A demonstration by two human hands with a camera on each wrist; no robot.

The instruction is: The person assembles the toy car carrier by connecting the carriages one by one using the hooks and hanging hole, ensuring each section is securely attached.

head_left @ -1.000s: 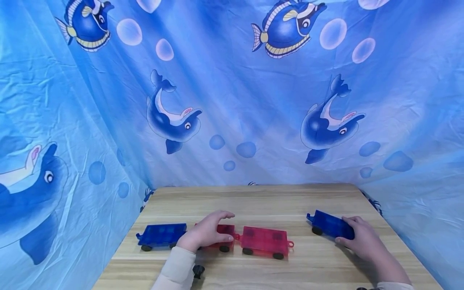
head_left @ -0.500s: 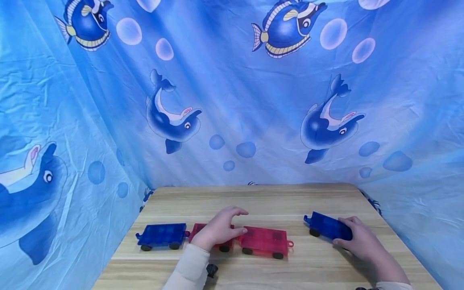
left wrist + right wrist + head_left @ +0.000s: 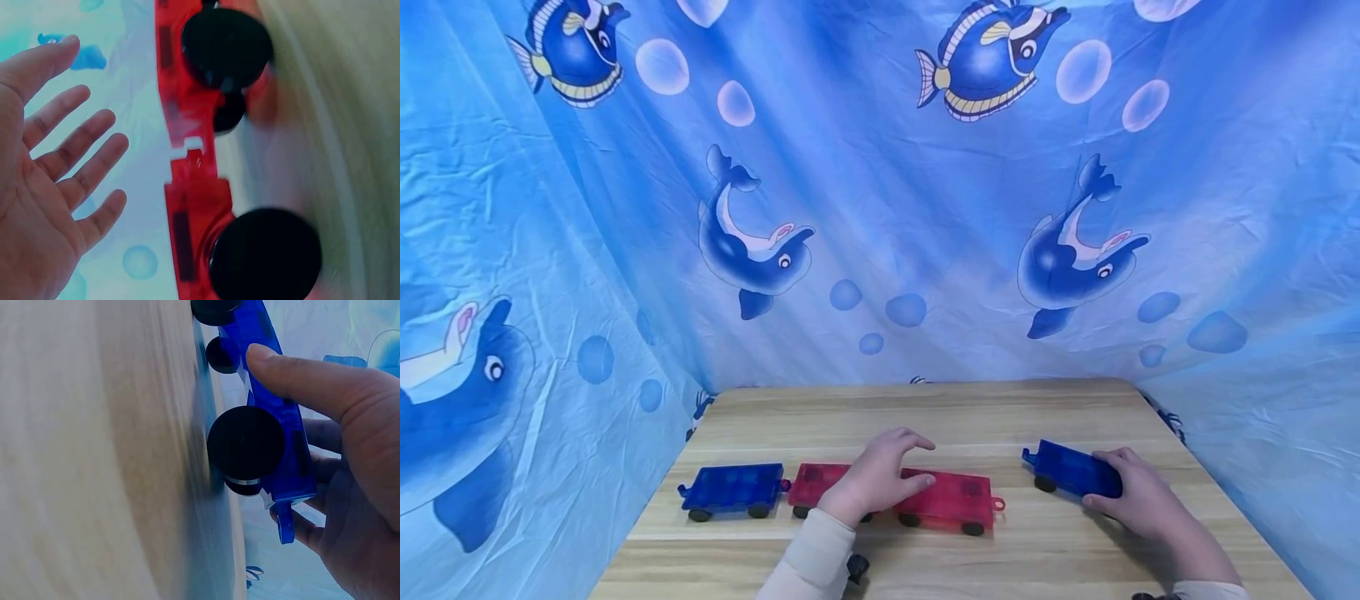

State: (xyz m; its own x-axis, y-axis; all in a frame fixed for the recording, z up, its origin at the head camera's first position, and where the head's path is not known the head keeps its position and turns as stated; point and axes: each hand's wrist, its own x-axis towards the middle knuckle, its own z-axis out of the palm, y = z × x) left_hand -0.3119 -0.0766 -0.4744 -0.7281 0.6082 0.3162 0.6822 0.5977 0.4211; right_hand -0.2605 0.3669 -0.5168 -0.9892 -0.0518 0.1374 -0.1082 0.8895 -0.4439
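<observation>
A see-through blue toy train wagon with black wheels is held by my right hand, thumb on its near side and fingers on the far side. In the right wrist view the blue wagon's wheels sit at or just above the wood; I cannot tell which. My left hand hovers over the joint between two red wagons, fingers spread and apart from them in the left wrist view. The left red wagon hooks to another blue wagon. The right red wagon shows a loop at its right end.
All the wagons are on a wooden table. Blue cloth printed with dolphins and fish hangs behind the table and along both sides. A gap separates the held wagon from the coupled row.
My left hand has moved right along the coupled wagons, from the left red wagon towards the right one. My right hand has shifted the held blue wagon slightly left and nearer.
</observation>
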